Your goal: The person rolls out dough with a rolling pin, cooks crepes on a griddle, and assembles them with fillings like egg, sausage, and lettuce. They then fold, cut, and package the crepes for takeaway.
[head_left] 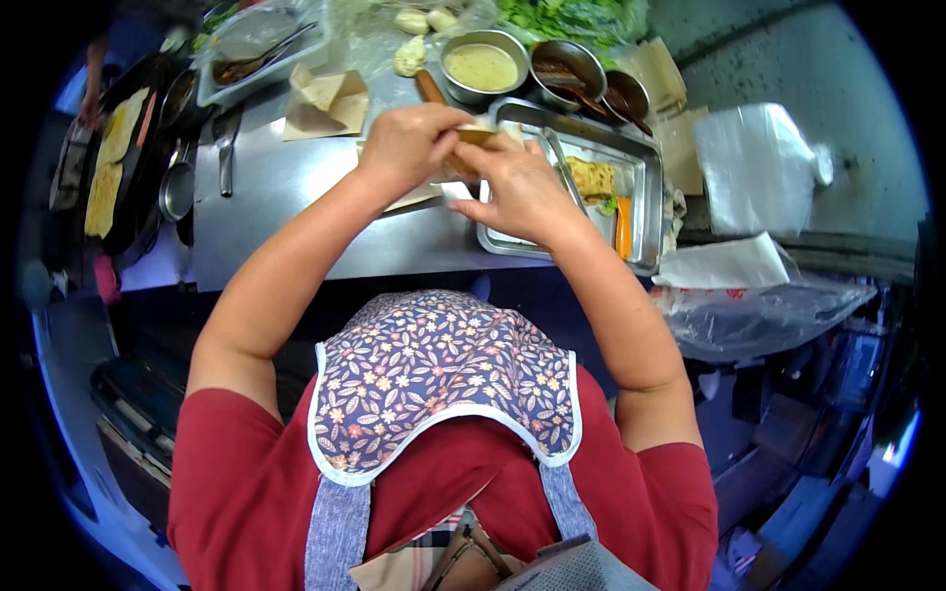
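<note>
Left hand (pixel 406 146) and right hand (pixel 520 185) grip a tan piece (pixel 477 135) between them, lying roughly crosswise; the right is nearer the metal tray (pixel 651 197).

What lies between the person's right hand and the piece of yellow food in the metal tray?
In the head view, a slim metal utensil lies between the right hand and the yellow food.
</note>
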The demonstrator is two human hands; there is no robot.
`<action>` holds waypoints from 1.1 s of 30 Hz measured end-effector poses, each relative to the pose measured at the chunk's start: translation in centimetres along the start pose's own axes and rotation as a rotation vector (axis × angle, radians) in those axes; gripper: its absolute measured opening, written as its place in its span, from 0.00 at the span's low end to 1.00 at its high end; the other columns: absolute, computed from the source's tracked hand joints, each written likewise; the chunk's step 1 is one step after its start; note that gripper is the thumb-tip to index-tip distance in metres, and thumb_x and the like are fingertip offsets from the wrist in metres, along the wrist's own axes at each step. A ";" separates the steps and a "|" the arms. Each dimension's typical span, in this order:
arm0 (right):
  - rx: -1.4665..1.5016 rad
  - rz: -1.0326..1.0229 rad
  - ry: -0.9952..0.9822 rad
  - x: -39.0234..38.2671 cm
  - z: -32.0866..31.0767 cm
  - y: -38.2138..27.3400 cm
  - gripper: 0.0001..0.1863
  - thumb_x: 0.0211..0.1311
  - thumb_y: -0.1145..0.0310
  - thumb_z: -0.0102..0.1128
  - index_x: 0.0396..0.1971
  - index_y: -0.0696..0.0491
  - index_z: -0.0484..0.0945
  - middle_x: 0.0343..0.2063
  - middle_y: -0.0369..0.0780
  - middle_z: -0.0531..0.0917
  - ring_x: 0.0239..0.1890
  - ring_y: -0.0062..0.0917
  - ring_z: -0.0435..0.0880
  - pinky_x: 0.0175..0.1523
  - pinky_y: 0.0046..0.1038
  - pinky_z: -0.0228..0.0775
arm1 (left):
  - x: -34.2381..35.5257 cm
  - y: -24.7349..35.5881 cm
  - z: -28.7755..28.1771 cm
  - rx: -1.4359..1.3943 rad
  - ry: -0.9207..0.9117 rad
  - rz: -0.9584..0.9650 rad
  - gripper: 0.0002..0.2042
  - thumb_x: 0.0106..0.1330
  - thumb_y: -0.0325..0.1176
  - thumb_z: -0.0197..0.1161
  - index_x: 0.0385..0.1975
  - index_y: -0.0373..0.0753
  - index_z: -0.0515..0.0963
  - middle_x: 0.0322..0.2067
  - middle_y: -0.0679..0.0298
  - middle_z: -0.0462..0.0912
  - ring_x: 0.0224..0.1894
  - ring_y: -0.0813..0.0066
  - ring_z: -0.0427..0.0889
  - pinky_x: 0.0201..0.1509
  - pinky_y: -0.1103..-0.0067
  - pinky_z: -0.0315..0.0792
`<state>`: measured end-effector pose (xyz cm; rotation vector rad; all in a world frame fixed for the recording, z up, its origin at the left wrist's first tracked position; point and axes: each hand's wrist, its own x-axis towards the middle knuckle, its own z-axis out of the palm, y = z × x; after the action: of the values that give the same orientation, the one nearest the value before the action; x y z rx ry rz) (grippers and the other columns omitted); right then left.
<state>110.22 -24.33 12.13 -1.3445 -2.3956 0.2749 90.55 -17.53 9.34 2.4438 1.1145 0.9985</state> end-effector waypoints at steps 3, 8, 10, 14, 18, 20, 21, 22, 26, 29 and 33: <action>0.205 0.118 0.373 -4.4 -0.9 3.1 0.27 0.49 0.60 0.77 0.51 0.50 0.83 0.45 0.41 0.85 0.53 0.39 0.79 0.61 0.41 0.68 | -0.8 -1.2 1.0 -0.015 0.005 -0.123 0.12 0.64 0.27 0.64 0.45 0.43 0.87 0.39 0.59 0.89 0.35 0.66 0.88 0.40 0.74 0.81; -0.363 0.618 0.041 -18.3 4.8 10.3 0.46 0.55 0.59 0.74 0.71 0.57 0.62 0.50 0.50 0.79 0.52 0.45 0.75 0.59 0.40 0.69 | -1.0 0.0 2.2 0.007 -0.061 -0.240 0.11 0.66 0.26 0.64 0.46 0.43 0.87 0.38 0.58 0.89 0.34 0.66 0.88 0.41 0.75 0.80; -0.280 0.629 -0.076 -19.4 5.5 10.8 0.47 0.57 0.59 0.73 0.73 0.58 0.59 0.49 0.50 0.79 0.51 0.46 0.75 0.59 0.39 0.69 | -0.9 0.5 3.2 -0.005 -0.069 -0.249 0.11 0.66 0.26 0.64 0.45 0.43 0.87 0.37 0.57 0.89 0.34 0.65 0.88 0.42 0.74 0.80; -0.199 0.596 -0.054 -19.0 4.2 10.8 0.44 0.61 0.59 0.70 0.74 0.54 0.58 0.44 0.49 0.80 0.47 0.43 0.79 0.53 0.39 0.73 | 0.4 1.9 5.2 0.018 -0.062 -0.202 0.11 0.66 0.27 0.64 0.45 0.43 0.87 0.38 0.57 0.89 0.34 0.65 0.88 0.42 0.74 0.80; 0.412 0.885 -0.001 -24.2 -1.5 8.4 0.38 0.66 0.58 0.66 0.73 0.50 0.62 0.33 0.43 0.81 0.29 0.29 0.84 0.32 0.33 0.75 | 0.7 1.7 5.7 0.021 -0.040 -0.247 0.12 0.66 0.26 0.63 0.47 0.43 0.87 0.38 0.57 0.89 0.34 0.67 0.88 0.42 0.75 0.81; 0.952 1.099 -0.041 -27.1 -4.7 6.2 0.30 0.72 0.57 0.60 0.69 0.52 0.66 0.29 0.39 0.80 0.21 0.23 0.79 0.24 0.26 0.70 | 0.4 1.4 5.8 -0.004 -0.038 -0.304 0.12 0.67 0.26 0.63 0.47 0.43 0.87 0.38 0.57 0.89 0.34 0.69 0.88 0.42 0.76 0.81; 1.176 1.239 -0.041 -28.7 -6.3 5.1 0.27 0.74 0.57 0.57 0.67 0.52 0.68 0.27 0.37 0.80 0.16 0.19 0.76 0.21 0.23 0.67 | 0.4 1.5 5.9 -0.017 -0.040 -0.311 0.12 0.67 0.26 0.63 0.47 0.43 0.87 0.37 0.57 0.89 0.33 0.69 0.88 0.41 0.76 0.81; 1.266 1.298 -0.039 -29.1 -6.3 4.9 0.23 0.75 0.57 0.56 0.62 0.53 0.70 0.27 0.38 0.80 0.16 0.20 0.76 0.20 0.23 0.67 | 0.5 1.6 6.2 -0.040 -0.029 -0.309 0.11 0.66 0.27 0.64 0.46 0.43 0.87 0.37 0.57 0.89 0.33 0.67 0.88 0.41 0.75 0.81; 1.490 1.364 0.070 -28.0 -2.6 6.5 0.15 0.76 0.55 0.53 0.47 0.53 0.73 0.26 0.39 0.80 0.17 0.21 0.76 0.21 0.23 0.67 | 1.4 2.2 7.4 -0.098 -0.031 -0.274 0.10 0.65 0.28 0.65 0.43 0.43 0.88 0.36 0.57 0.89 0.34 0.62 0.88 0.42 0.72 0.81; 1.562 1.336 0.186 -24.4 0.9 7.7 0.15 0.75 0.54 0.56 0.44 0.52 0.73 0.25 0.38 0.80 0.18 0.21 0.77 0.21 0.24 0.68 | 1.5 2.3 7.5 -0.088 -0.043 -0.243 0.10 0.64 0.28 0.65 0.43 0.43 0.88 0.36 0.57 0.89 0.35 0.61 0.88 0.42 0.71 0.81; 1.530 1.339 0.315 -21.4 3.0 7.3 0.12 0.74 0.59 0.59 0.47 0.50 0.75 0.23 0.35 0.79 0.18 0.18 0.75 0.21 0.21 0.65 | 1.6 2.0 7.3 -0.067 -0.053 -0.228 0.10 0.65 0.29 0.65 0.43 0.43 0.88 0.37 0.57 0.89 0.36 0.59 0.88 0.43 0.71 0.81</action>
<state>124.68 -38.69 1.93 -1.5117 -0.2117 1.5654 97.46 -17.46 5.76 2.2171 1.2846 0.8804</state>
